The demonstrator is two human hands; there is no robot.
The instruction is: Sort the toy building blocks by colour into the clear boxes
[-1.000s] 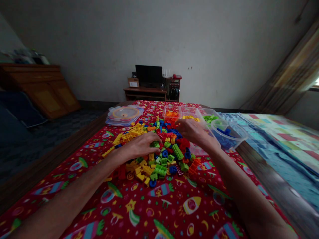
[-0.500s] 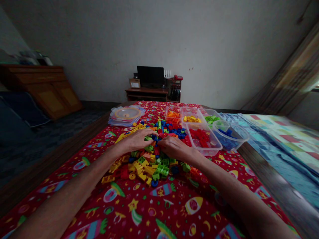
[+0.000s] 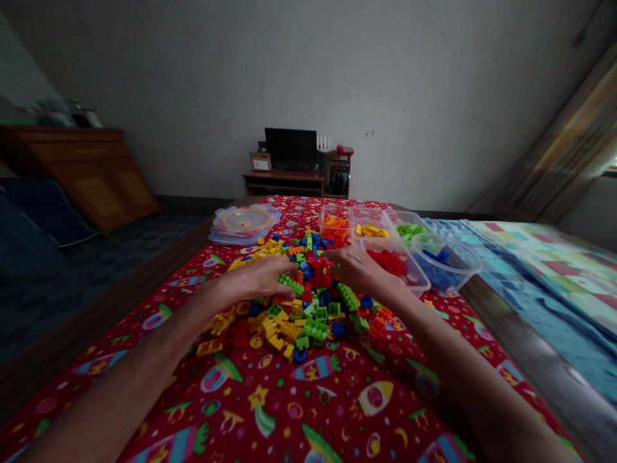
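Note:
My left hand rests at the left side of a heap of mixed toy building bricks, thumb and fingers apart. A long green brick lies in the gap between them; a firm grip on it does not show. My right hand is over the right side of the heap, fingers curled down at a cluster of red bricks. Its fingertips close on a red brick there, partly hidden by the hand. Another long green brick lies just below my right hand.
Clear boxes behind the heap hold orange bricks, yellow bricks, green bricks and red bricks. A round tub holds blue bricks. Stacked lids lie at the left. A patterned red cloth covers the table.
My right hand has shifted right and slightly up, away from my left hand, uncovering red and green bricks. My left hand has moved slightly left and its fingers have spread.

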